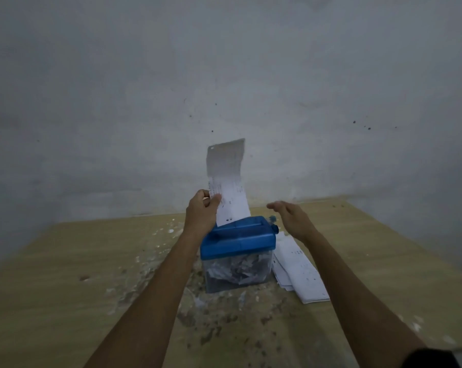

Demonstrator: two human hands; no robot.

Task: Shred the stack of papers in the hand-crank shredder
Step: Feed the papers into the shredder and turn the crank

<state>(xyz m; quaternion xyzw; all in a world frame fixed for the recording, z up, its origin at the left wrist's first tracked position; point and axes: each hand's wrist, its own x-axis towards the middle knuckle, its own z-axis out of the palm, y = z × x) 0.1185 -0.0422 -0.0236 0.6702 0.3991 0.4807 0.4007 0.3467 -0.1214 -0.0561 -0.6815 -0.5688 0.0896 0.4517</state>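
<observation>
Pinching one sheet [228, 192] in your left hand [202, 211] at the shredder [237, 239], right hand [291, 216] open; shreds fill the bin, a stack [299, 272] remains.

A light wooden worktop [65, 274] fills the near half of the view, its middle stained with pale and dark paint splatters [155, 264]. Beyond its far edge rises a grey-white wall [224, 75] flecked with small dark spots [354, 122].

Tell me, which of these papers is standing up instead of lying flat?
The sheet pinched in the left hand, its lower edge in the blue shredder. The other papers lie stacked flat on the table, right of the shredder.
</observation>
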